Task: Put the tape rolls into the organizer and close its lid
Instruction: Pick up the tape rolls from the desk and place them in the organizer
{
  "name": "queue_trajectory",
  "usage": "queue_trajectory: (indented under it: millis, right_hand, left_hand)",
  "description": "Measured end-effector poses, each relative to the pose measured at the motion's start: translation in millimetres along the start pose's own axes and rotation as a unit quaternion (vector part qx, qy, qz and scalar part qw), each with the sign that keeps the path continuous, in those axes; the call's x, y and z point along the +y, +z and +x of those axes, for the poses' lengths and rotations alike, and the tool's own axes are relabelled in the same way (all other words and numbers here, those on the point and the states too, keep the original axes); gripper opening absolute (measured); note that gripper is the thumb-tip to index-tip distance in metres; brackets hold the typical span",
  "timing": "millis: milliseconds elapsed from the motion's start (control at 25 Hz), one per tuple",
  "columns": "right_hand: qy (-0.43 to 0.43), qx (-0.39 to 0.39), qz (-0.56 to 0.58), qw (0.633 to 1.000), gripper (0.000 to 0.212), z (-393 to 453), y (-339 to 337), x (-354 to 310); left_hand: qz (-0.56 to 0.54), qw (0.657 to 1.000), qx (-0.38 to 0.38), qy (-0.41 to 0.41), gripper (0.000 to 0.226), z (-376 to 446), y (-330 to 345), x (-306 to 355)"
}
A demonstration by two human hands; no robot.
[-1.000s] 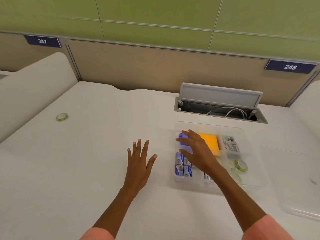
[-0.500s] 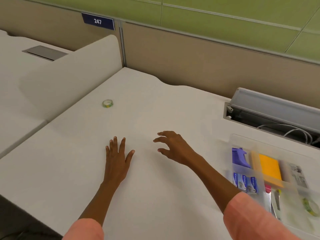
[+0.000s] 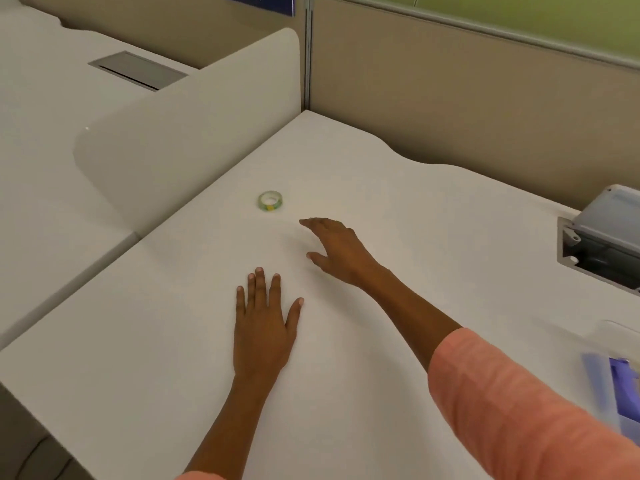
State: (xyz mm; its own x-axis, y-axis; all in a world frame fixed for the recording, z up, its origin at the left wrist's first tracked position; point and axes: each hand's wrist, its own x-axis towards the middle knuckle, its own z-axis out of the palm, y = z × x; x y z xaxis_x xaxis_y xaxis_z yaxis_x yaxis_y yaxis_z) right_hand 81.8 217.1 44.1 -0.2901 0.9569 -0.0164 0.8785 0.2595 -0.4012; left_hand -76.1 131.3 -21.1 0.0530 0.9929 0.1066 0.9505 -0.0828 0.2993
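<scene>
So, left to right:
tape roll (image 3: 270,201): flat on desk (image 3: 398,209), near the far left edge, untouched
left hand (image 3: 265,327): flat on desk, fingers spread, empty
right hand (image 3: 337,249): fingers open, just short of the roll, empty
organizer (image 3: 623,393): far right, mostly out of frame
risk: fast reach could knock the roll so it skids off the edge

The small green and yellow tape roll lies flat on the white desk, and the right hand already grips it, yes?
Not quite. In the head view the small green and yellow tape roll lies flat on the white desk, but the right hand is open, short of it.
</scene>
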Motion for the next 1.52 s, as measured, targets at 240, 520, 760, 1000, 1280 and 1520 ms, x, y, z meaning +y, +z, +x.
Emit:
queue_trajectory:
  millis: [240,520,760,1000,1280,1520]
  right_hand:
    - [-0.020,-0.033,-0.058,0.998,0.068,73,26,-16]
    - [-0.019,-0.006,-0.061,0.998,0.063,62,43,-20]
    - [0.051,0.033,-0.042,0.997,0.042,-6,34,-15]
    - [0.149,0.007,-0.043,0.988,0.028,-105,14,-2]
    - [0.180,0.072,-0.005,0.981,0.053,-208,-28,10]
    - [0.261,0.201,0.066,0.942,0.057,-321,-89,50]
  left_hand:
    - [-0.001,1.000,-0.011,-0.009,0.073,2,0,0]
    - [-0.005,1.000,-0.017,-0.013,0.068,3,3,-3]
    - [-0.012,1.000,-0.015,0.001,0.076,1,-2,-3]
    - [-0.023,0.999,-0.022,0.014,0.063,-1,-12,1]
    - [-0.075,0.994,-0.076,0.034,0.056,-34,-17,50]
    - [-0.165,0.971,-0.098,0.145,0.053,-82,-11,168]
